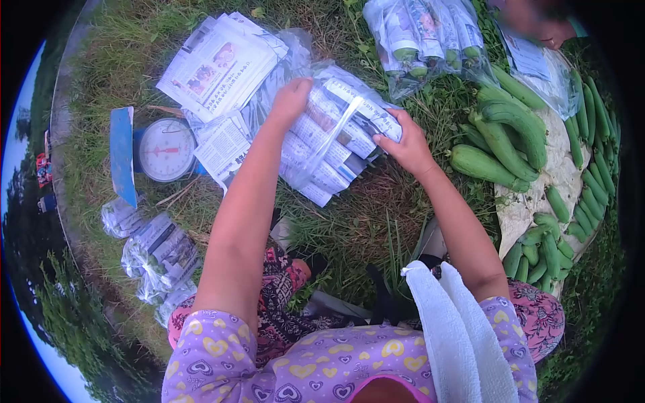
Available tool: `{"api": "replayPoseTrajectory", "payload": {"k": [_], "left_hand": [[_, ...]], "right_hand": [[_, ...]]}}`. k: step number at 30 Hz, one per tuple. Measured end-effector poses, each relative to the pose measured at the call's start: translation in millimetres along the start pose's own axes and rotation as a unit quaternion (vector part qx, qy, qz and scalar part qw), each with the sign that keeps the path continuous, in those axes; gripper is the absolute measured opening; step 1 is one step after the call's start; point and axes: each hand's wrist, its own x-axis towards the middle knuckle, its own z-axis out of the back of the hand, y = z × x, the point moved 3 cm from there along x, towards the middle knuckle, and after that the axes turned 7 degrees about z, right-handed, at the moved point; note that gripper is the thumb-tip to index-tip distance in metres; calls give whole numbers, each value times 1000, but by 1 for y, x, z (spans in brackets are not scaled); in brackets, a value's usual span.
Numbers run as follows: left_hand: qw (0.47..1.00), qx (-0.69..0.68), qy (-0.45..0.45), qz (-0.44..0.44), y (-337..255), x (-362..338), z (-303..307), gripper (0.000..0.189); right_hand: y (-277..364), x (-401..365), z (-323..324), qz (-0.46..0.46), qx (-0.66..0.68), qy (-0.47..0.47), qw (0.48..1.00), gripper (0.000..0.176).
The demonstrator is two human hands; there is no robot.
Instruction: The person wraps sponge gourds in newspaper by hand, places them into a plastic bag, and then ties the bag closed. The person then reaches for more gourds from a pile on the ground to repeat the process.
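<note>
In front of me is a clear plastic bag [327, 149] of several newspaper-wrapped rolls lying side by side. What is inside these rolls is hidden by the paper. My left hand [293, 101] is closed on the bag's upper left end, its fingertips partly out of sight. At the opposite end, my right hand [407, 144] grips the outermost roll through the plastic, thumb on top. Close by my left hand lies a stack of newspaper sheets [225, 67], with loose plastic [295, 50] beside it.
A dial scale [164, 149] stands left, by an upright blue board [123, 154]. Packed bags [161, 252] sit lower left; another bag of wrapped green vegetables [430, 40] lies at the top. Green gourds [504, 141] and a pale sack [524, 215] are right, near another person's hand [554, 32].
</note>
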Motion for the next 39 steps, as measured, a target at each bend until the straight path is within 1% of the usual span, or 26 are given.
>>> {"api": "replayPoseTrajectory", "payload": {"k": [1,3,6,9,12,13,14,15,16,17,18,19,21,22,24,26,27,28,29,30,31,33,34,35,37,39], "left_hand": [[1000,3,1,12,1,0,0,56],[1000,31,-7,-1,1,-2,0,57],[998,59,-25,-9,1,-4,-2,58],[994,101,-48,-4,1,-1,-3,58],[976,190,-103,-19,-21,-17,-9,55],[961,184,-162,-131,-22,-21,-11,52],[920,226,-224,-228,-11,-13,-12,52],[902,240,-240,-266,-17,-21,-12,54],[881,254,-260,-302,-24,-37,-14,56],[877,269,-219,-333,-29,-55,-22,58],[869,287,-179,-360,-34,-68,-31,61],[866,325,-157,-345,-34,-65,-43,63],[851,416,-116,-301,-24,-69,-53,66],[851,443,-85,-268,-28,-72,-48,68],[841,498,-28,-209,-49,-77,-39,71],[834,527,-17,-166,-53,-93,-41,74],[847,504,-10,-168,-41,-94,-44,76],[865,470,-8,-177,-32,-105,-47,76],[881,434,-25,-189,-20,-115,-51,75],[880,428,-18,-206,-10,-124,-52,73],[880,422,-12,-220,-3,-135,-53,72],[888,414,-10,-201,3,-156,-52,72],[892,409,-10,-191,4,-164,-49,72],[902,386,-3,-195,7,-165,-45,72],[921,335,9,-200,11,-163,-40,74],[939,300,14,-167,11,-164,-38,77]], "right_hand": [[6,3,-1,19,-49,-7,999,57],[14,7,-4,54,-148,-20,987,54],[12,6,-9,126,-213,-55,967,53],[5,7,-14,172,-219,-109,954,54],[-3,7,-13,168,-208,-105,958,57],[-2,7,-10,158,-216,-93,959,58],[-1,7,-8,133,-243,-46,960,62],[2,9,-2,104,-264,-1,959,66],[9,9,6,79,-292,72,950,67],[16,12,15,53,-313,147,937,69],[27,19,25,26,-376,246,893,69],[43,23,35,-4,-424,344,838,69],[78,26,84,35,-467,481,741,65],[87,26,107,61,-484,436,756,62],[134,5,177,59,-481,368,794,60],[149,-19,244,35,-496,228,837,57],[147,-40,278,47,-474,135,869,55],[142,-69,308,59,-446,41,892,53],[133,-107,333,46,-370,-49,927,48],[106,-138,351,-1,-282,-101,954,46],[70,-173,362,-39,-206,-170,963,44],[8,-240,370,-93,-202,-180,958,41],[-13,-270,368,-110,-158,-198,961,39],[-26,-293,365,-126,-116,-214,962,38],[-39,-326,360,-147,30,-270,951,34],[-44,-342,365,-169,55,-274,945,35]]}}
